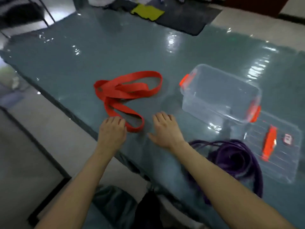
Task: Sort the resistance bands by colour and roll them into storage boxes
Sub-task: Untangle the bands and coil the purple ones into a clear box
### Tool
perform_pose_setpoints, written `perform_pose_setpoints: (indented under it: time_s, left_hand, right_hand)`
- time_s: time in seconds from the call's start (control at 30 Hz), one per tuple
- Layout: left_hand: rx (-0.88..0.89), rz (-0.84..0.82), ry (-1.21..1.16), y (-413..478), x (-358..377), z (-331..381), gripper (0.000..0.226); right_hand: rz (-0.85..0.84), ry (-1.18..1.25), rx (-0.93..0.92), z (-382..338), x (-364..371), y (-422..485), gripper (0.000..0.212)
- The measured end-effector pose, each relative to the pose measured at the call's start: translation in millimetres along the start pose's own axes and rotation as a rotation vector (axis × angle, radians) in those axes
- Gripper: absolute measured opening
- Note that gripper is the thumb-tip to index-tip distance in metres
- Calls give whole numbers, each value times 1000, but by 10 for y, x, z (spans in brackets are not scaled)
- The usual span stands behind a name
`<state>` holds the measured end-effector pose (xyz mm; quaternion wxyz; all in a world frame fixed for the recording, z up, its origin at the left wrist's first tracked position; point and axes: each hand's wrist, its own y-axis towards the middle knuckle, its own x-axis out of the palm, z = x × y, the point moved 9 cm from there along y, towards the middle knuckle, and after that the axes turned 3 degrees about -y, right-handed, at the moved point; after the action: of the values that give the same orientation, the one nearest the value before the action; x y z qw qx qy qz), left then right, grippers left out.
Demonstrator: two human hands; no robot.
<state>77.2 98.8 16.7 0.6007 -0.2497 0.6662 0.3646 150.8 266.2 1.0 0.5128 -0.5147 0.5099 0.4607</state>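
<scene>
A red resistance band (125,90) lies in loose loops on the grey-green table (102,52). My left hand (112,131) rests at the band's near loop, fingertips touching it. My right hand (165,129) lies flat on the table just right of that loop, fingers straight, holding nothing. A purple band (234,161) lies coiled under and right of my right forearm. A clear storage box (219,93) with orange clips stands empty to the right. Its clear lid (279,156) with an orange handle lies flat in front of it.
The table's near edge runs diagonally below my left hand, with pale floor beyond it. A yellow cloth (147,12) on a dark mat (181,19) lies at the far end. A dark frame stands at the far left.
</scene>
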Motion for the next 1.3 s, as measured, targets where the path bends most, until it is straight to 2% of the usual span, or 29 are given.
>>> perform_pose_setpoints:
  time_s: [0.13, 0.2, 0.23, 0.37, 0.5, 0.57, 0.63, 0.77, 0.83, 0.93, 1.03, 1.1, 1.17, 1.23, 1.3]
  left_hand:
    - [-72, -79, 31, 27, 157, -781, 5]
    - [-94, -135, 48, 29, 251, -1065, 8]
    - [-100, -163, 59, 31, 294, -1179, 9]
    - [-96, -236, 74, 73, 430, -1432, 12]
    - [-24, -263, 5, 290, 543, -1322, 15]
    - [19, -242, -54, 456, 580, -1166, 19]
    - [65, -232, -90, 619, 613, -991, 36]
    - [218, -289, -77, 854, 723, -597, 99]
    - [268, -291, -57, 997, 736, -364, 114]
    - [351, -236, -73, 1242, 643, 61, 103]
    - [425, -136, -312, 1457, 456, 397, 92]
    - [437, -128, -460, 1590, 412, 520, 90]
    - [425, -200, -458, 1715, 496, 576, 91]
    - [395, -348, -379, 1768, 660, 595, 90]
    - [428, -425, -303, 1756, 742, 644, 67]
  right_hand:
    - [-120, 38, -9, -532, 317, 883, 128]
    - [-201, 59, 25, -741, 528, 1237, 137]
    - [-231, 49, 43, -831, 627, 1368, 131]
    - [-218, -76, 65, -987, 865, 1518, 75]
    - [-221, -5, 195, -701, 852, 1412, 60]
    - [-241, 4, 217, -563, 791, 1379, 46]
    - [-256, 30, 218, -415, 656, 1302, 37]
    - [-232, 257, 255, -16, 260, 897, 35]
    - [-174, 328, 310, 228, -1, 648, 23]
    - [-109, 311, 368, 546, -444, 357, 20]
    - [70, 294, 407, 850, -1003, 127, 32]
    - [184, 304, 413, 997, -1279, -42, 32]
    - [284, 338, 405, 1098, -1430, -207, 33]
    - [351, 382, 413, 1188, -1504, -331, 36]
    - [414, 427, 419, 1253, -1553, -427, 36]
